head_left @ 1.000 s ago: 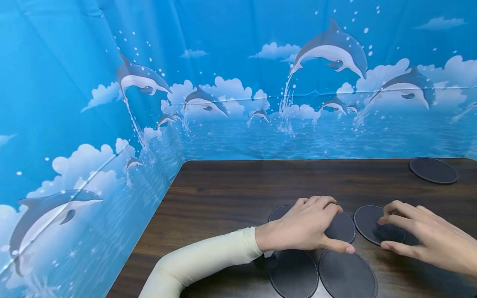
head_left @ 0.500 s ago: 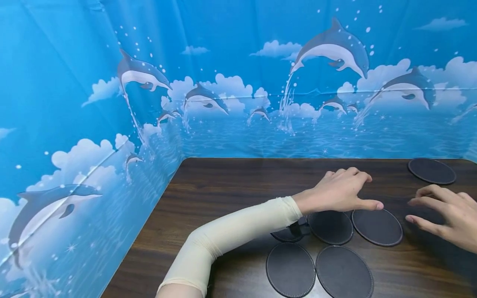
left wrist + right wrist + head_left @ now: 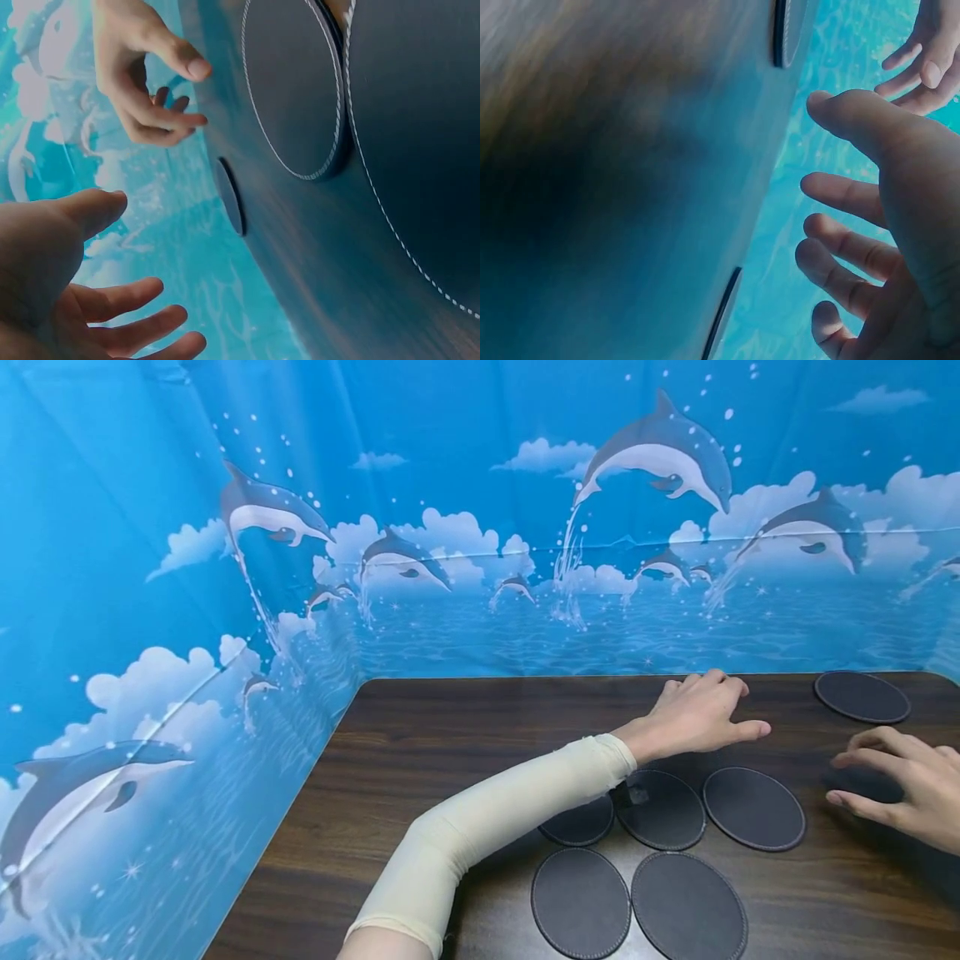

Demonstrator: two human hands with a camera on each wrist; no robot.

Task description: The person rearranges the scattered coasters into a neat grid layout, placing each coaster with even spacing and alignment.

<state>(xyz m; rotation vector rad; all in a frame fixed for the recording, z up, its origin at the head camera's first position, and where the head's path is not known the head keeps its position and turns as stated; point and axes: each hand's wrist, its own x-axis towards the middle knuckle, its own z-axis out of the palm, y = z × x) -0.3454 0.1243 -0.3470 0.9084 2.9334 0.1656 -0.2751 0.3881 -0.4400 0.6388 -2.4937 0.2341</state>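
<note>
Flat black round coasters with stitched rims lie on the table in the head view. The back row runs from a part-hidden left coaster (image 3: pixel 579 825), past a middle coaster (image 3: pixel 663 814), to a right coaster (image 3: pixel 753 808). In front sit another two, a front left coaster (image 3: pixel 581 902) and a front right coaster (image 3: pixel 690 906). Behind the row hovers my left hand (image 3: pixel 693 714), holding nothing, fingers spread. My right hand (image 3: pixel 903 781) is right of the back row, fingers loosely bent around nothing. In the right wrist view, its fingers (image 3: pixel 847 240) look relaxed.
A separate coaster (image 3: pixel 862 696) lies near the far right table corner, beyond my right hand. The dark wood table (image 3: pixel 450 735) meets a blue dolphin-print curtain (image 3: pixel 465 610) at its back and left edges. My left sleeve (image 3: pixel 510 810) crosses over the left coaster.
From over the coasters, my left hand has moved away and rightward, uncovering them. My right hand has left the back row's right coaster and shifted right. The coasters keep their layout.
</note>
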